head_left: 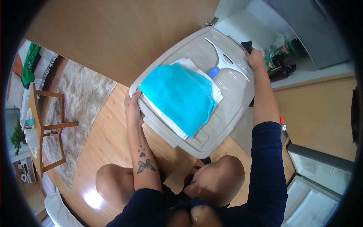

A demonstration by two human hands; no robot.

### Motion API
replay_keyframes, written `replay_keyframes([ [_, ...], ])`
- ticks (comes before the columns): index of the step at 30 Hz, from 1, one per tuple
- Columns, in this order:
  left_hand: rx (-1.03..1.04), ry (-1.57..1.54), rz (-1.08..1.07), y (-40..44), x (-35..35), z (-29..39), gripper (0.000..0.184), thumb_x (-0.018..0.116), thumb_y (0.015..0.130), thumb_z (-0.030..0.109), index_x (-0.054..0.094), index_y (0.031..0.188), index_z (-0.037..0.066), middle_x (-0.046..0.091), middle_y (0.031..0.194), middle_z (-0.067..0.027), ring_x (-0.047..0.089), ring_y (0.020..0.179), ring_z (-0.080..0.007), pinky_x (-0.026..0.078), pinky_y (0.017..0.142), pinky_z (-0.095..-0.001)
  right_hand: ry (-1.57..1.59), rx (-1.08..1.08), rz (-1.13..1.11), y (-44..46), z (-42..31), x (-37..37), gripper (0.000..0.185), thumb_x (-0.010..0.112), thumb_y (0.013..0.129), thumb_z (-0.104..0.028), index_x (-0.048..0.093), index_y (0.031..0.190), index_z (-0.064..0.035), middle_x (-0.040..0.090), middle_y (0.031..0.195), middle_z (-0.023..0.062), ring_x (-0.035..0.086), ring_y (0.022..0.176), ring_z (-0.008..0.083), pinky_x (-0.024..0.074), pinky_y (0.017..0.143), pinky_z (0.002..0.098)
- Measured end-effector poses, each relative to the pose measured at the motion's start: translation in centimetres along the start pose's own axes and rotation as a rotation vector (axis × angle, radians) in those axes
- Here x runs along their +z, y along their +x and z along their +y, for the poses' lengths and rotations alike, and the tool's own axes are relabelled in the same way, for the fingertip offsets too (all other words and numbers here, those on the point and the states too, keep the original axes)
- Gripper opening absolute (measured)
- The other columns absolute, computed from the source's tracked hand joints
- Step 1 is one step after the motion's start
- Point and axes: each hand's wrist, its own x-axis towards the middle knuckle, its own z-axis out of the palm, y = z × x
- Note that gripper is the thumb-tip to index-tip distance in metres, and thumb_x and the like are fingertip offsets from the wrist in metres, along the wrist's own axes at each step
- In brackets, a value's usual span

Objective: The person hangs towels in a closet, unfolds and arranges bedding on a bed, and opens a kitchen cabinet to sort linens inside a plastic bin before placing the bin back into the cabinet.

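A large grey plastic lid [234, 109], apparently on a storage box, is tilted in front of me above my knees. On it lies a folded turquoise cloth [177, 98] over white cloths [219, 94]. Beside them rests a white squeegee [225, 62] with a blue handle end. My left hand [132, 109] is closed round the near left rim of the lid. At the far right edge, my right hand [256, 59] is closed at a small black piece [247, 46] whose kind I cannot make out. The fingers there are partly hidden.
An open cabinet [242, 19] holds green-labelled bottles [285, 51] lying on their sides. Its wooden door [124, 34] stands at upper left. An open fridge [310, 200] is at lower right. A wooden chair [56, 125] and a shaggy rug [83, 94] are at left.
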Motion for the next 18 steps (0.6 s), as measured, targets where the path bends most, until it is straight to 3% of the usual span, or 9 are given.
replay_keyframes([
  [4, -0.027, -0.027, 0.005, 0.8, -0.3, -0.6, 0.035, 0.050, 0.084, 0.015, 0.044, 0.113, -0.003, 0.058, 0.093, -0.0128, 0.059, 0.077, -0.0169, 0.050, 0.063, -0.0263, 0.243, 0.038, -0.118, 3.1, 2.5, 2.8, 0.055, 0.055, 0.078, -0.050, 0.061, 0.093, 0.0025, 0.058, 0.096, 0.0276, 0.054, 0.096, 0.0403, 0.0413, 0.083, 0.0432],
  [5, -0.021, -0.027, 0.010, 1.2, -0.5, -0.9, 0.035, 0.050, 0.084, 0.015, 0.044, 0.113, -0.003, 0.058, 0.093, -0.0128, 0.059, 0.077, -0.0169, 0.050, 0.063, -0.0263, 0.288, 0.094, -0.189, 4.1, 3.4, 3.6, 0.055, 0.055, 0.077, -0.050, 0.062, 0.094, 0.0024, 0.059, 0.096, 0.0257, 0.055, 0.097, 0.0370, 0.0400, 0.085, 0.0406],
  [8, -0.073, -0.046, -0.080, 2.5, -1.4, -1.6, 0.036, 0.050, 0.085, 0.016, 0.044, 0.115, -0.003, 0.058, 0.096, -0.0131, 0.058, 0.081, -0.0166, 0.050, 0.067, -0.0265, 0.454, 0.161, -0.175, 5.0, 5.7, 5.9, 0.058, 0.057, 0.077, -0.049, 0.061, 0.097, 0.0046, 0.060, 0.096, 0.0246, 0.056, 0.097, 0.0340, 0.0389, 0.086, 0.0372],
  [9, -0.077, -0.064, -0.111, 3.0, -1.4, -1.5, 0.036, 0.049, 0.085, 0.017, 0.044, 0.115, -0.002, 0.057, 0.098, -0.0131, 0.058, 0.084, -0.0169, 0.049, 0.070, -0.0269, 0.567, 0.151, -0.061, 5.0, 6.3, 6.0, 0.061, 0.056, 0.077, -0.049, 0.059, 0.091, 0.0104, 0.059, 0.092, 0.0288, 0.056, 0.094, 0.0391, 0.0417, 0.081, 0.0388],
  [12, -0.080, -0.073, -0.161, 3.8, -0.4, -0.6, 0.037, 0.048, 0.085, 0.019, 0.044, 0.116, -0.002, 0.056, 0.101, -0.0134, 0.057, 0.088, -0.0177, 0.048, 0.075, -0.0278, 0.502, 0.183, -0.081, -0.4, 3.6, -1.1, 0.061, 0.057, 0.077, -0.048, 0.058, 0.091, 0.0119, 0.061, 0.090, 0.0264, 0.059, 0.090, 0.0345, 0.0414, 0.080, 0.0367],
  [16, -0.093, -0.030, -0.184, 5.8, -0.5, 1.2, 0.039, 0.046, 0.087, 0.025, 0.046, 0.114, -0.003, 0.057, 0.102, -0.0127, 0.057, 0.091, -0.0179, 0.048, 0.078, -0.0284, 0.563, 0.179, 0.033, -2.8, 6.6, -4.3, 0.057, 0.060, 0.077, -0.043, 0.058, 0.091, 0.0118, 0.061, 0.088, 0.0205, 0.058, 0.084, 0.0244, 0.0422, 0.078, 0.0339],
  [18, -0.214, -0.008, -0.257, 7.6, -3.0, 3.4, 0.038, 0.045, 0.088, 0.026, 0.046, 0.113, -0.003, 0.057, 0.102, -0.0120, 0.057, 0.091, -0.0173, 0.048, 0.079, -0.0284, 0.883, 0.271, -0.158, -5.7, 4.9, -8.9, 0.049, 0.060, 0.080, -0.038, 0.057, 0.094, 0.0084, 0.061, 0.089, 0.0143, 0.057, 0.080, 0.0185, 0.0431, 0.075, 0.0310],
])
